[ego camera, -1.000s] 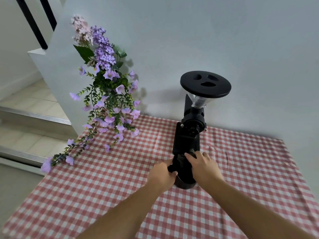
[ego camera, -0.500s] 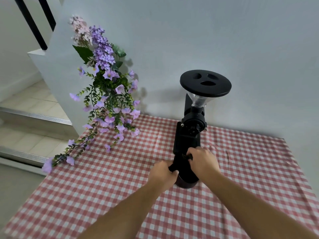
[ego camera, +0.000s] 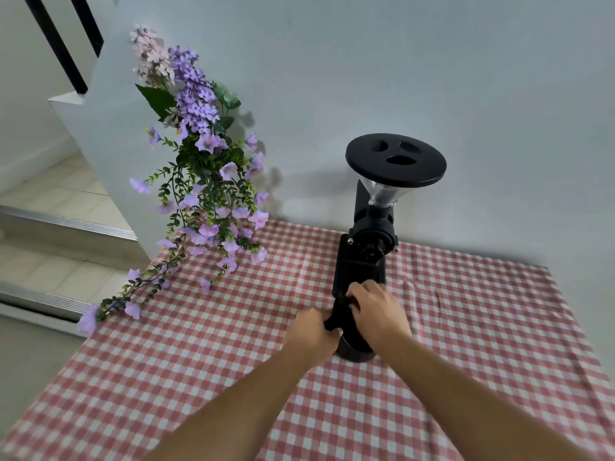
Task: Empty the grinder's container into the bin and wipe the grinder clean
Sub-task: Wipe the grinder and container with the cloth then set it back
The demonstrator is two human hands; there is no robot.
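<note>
A black coffee grinder (ego camera: 364, 261) with a clear funnel hopper and a round black lid (ego camera: 396, 160) stands on the checked tablecloth near the wall. At its foot sits the dark round container (ego camera: 354, 351), mostly hidden by my hands. My left hand (ego camera: 309, 334) is closed on the container's left side. My right hand (ego camera: 377, 311) curls over the container's top, with its fingertips against the lower front of the grinder body. No bin or cloth for wiping is in view.
A red and white checked tablecloth (ego camera: 216, 361) covers the table. A hanging spray of purple artificial flowers (ego camera: 203, 181) leans at the back left. Steps (ego camera: 50, 227) lie beyond the table's left edge, and a pale wall rises behind the grinder.
My right hand has slid up from the container's right side onto its top against the grinder body. The left hand has kept its hold.
</note>
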